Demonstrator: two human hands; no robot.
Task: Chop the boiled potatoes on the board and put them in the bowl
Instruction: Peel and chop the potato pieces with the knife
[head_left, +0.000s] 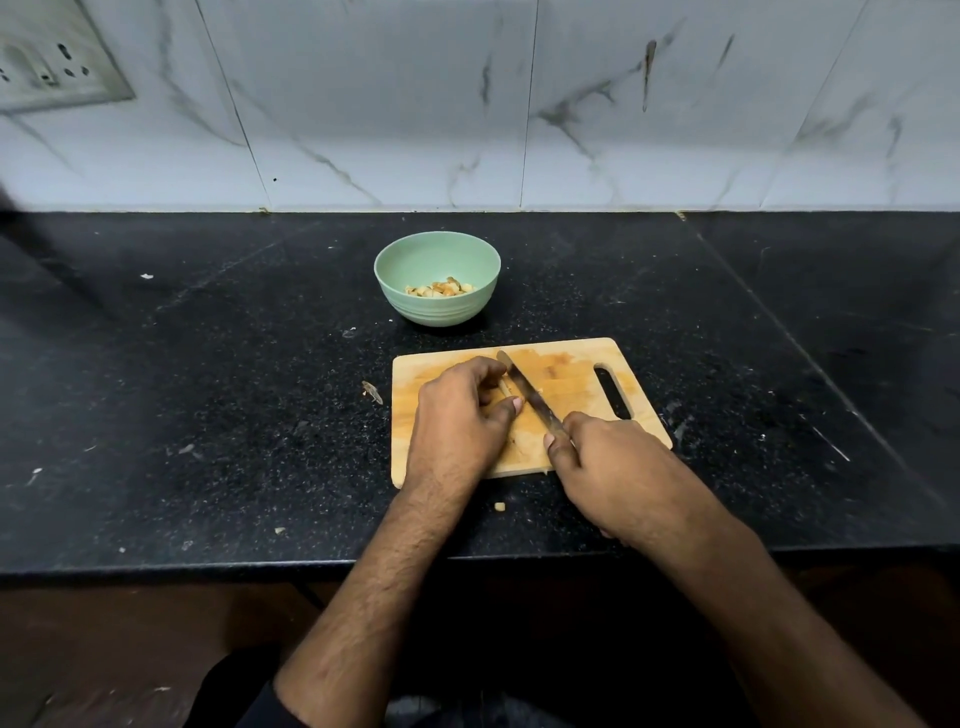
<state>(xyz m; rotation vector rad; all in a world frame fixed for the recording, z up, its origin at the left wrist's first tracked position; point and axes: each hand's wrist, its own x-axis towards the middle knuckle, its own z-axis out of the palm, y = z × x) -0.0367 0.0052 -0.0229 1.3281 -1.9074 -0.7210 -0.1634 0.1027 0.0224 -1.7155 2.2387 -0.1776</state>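
On the wooden cutting board, near the front edge of the black counter, I see both hands at work. My view shows the left hand arched over a piece of potato, fingers curled down onto it and thumb tip beside the blade, so that only a thin pale sliver of the potato shows between the fingers and the knife. How large the piece is I cannot tell, since the hand covers most of it. The right hand is wrapped round the knife handle, index finger and thumb close to where the blade begins; the blade slants up and left across the board, its tip near the far edge, its edge against the potato. The board's surface is smeared orange-brown, and its handle slot lies at the right end.

Beyond the board, well apart from it, stands a pale green bowl holding chopped potato chunks, pale yellow with some brownish skin, lying at the bottom. A small potato crumb lies on the counter just in front of the board, between the two forearms, and a scrap of peel sits left of the board.
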